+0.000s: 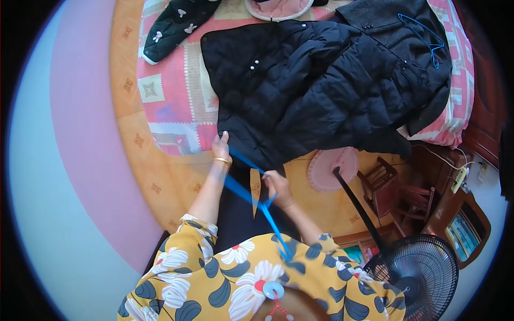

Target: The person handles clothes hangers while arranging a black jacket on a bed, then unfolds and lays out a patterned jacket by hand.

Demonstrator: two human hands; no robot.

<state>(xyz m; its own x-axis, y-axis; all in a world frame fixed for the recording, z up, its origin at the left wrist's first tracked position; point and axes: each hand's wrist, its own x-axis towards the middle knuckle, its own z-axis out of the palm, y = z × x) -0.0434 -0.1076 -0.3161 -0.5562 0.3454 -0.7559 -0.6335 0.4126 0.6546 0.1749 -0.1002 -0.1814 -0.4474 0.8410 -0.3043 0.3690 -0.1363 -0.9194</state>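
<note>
A black padded coat (300, 85) lies spread over the bed, its lower edge hanging over the bedside toward me. At the coat's near left corner is my left hand (221, 148), thumb up against the dark fabric and its other fingers mostly hidden. A blue clothes hanger (240, 188), smeared by motion, slants between my two hands, with its hook end pointing toward my chest. My right hand (277, 188) is closed around the hanger's right side, just below the coat's hem. A second blue hanger (423, 40) rests on a dark grey jacket (401, 27) at the far right.
A pink-and-white patchwork sheet (171, 101) covers the bed. A dark green garment (179, 24) lies at its top left. Right of me stand a black fan (415, 281), a pink round mat (332, 168), a small wooden chair (379, 187) and a power strip (459, 181).
</note>
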